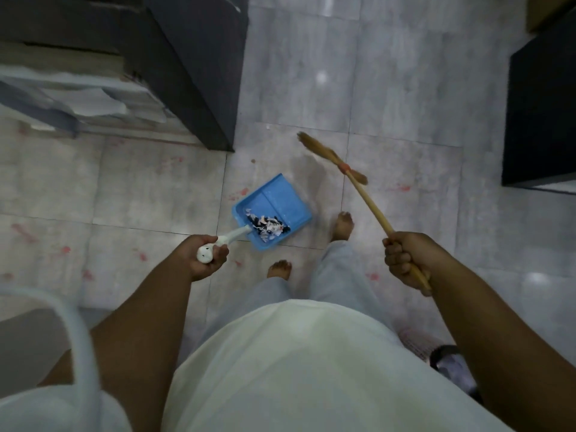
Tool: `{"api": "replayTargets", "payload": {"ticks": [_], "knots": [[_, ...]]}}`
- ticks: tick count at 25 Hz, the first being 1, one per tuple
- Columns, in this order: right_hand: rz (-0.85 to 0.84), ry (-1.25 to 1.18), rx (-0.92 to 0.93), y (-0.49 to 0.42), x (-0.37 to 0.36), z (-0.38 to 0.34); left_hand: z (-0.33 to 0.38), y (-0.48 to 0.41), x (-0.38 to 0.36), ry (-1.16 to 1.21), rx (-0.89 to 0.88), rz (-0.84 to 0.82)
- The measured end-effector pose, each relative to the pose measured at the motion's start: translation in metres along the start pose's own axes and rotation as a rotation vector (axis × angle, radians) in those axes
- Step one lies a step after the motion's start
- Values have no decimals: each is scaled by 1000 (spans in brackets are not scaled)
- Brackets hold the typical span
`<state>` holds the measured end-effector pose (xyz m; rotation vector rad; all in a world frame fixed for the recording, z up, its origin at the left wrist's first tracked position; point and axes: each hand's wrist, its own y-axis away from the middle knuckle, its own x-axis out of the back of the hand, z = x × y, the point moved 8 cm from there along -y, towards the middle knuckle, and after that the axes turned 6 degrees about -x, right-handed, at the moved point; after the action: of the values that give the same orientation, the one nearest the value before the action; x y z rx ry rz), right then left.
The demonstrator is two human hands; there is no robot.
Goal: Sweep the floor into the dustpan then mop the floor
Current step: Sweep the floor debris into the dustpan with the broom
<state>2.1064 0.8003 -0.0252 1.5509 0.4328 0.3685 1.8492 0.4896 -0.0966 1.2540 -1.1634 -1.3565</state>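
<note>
A blue dustpan (277,201) hangs above the grey tiled floor (389,98), with a pile of paper and dark scraps (268,227) in its near corner. My left hand (202,257) grips its white handle (229,237). My right hand (405,257) grips the wooden stick of a broom (371,207). The straw head (314,146) points up and to the left, off the floor, right of the dustpan.
A dark cabinet (193,73) stands at the upper left beside stacked papers (87,98). Another dark unit (542,110) is at the right edge. Red stains (400,188) dot the tiles. My bare feet (343,226) stand just below the dustpan. A dark object (452,366) lies at the lower right.
</note>
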Motion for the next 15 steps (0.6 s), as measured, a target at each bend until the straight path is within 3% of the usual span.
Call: {"api": "replayTargets", "payload": {"ticks": [10,15], "knots": [[51,515,57,-49,-83,-237,-12,-27,-88,409,-40,44],[130,733,106,-80,-140,-319,-19,-55,-133,637,-47,58]]}}
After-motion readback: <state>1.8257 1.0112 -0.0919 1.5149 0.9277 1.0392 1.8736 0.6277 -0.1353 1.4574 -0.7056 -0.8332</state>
